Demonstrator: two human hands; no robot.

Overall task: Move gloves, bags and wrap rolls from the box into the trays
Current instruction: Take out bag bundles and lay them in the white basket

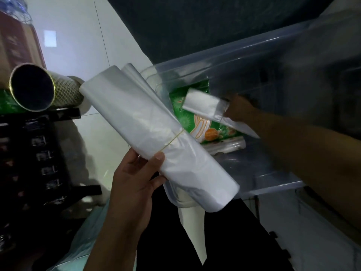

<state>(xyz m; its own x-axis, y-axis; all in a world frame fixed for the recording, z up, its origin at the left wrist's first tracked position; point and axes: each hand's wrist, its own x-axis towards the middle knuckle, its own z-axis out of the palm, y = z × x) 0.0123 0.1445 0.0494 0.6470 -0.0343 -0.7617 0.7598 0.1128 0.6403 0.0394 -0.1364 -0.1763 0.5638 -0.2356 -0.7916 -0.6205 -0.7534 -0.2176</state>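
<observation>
Left hand [134, 184] nearest, low in view, gripping a large roll of clear plastic bags [156, 133] bound by a thin rubber band [173, 138]; thumb across the front of the roll just below the band, fingers [136, 163] curled behind. Roll tilted, upper end pointing toward the dark crate-like trays [39, 153] at the left, lower end hanging over the near rim of the clear plastic box [244, 61].

Right hand [240, 108] reaching into the box, pinching one end of a smaller folded bag bundle [205, 104], lifted clear above a green glove packet [197, 122] lying on the box floor. Exact finger curl hard to read through motion blur, though apparently closed on the bundle's end. Beneath the packet, possibly a pale wrap roll [226, 146].

Best handled by keeping the left grip near the band so the layers do not fan out, then swinging the big roll left and laying it flat in a tray beside the gold-rimmed patterned tube [39, 89]. Worth lifting the small bundle straight up past the box wall before crossing over, since a pinch on one end could let the loose film slip or unfold. Glove packet still to collect.
</observation>
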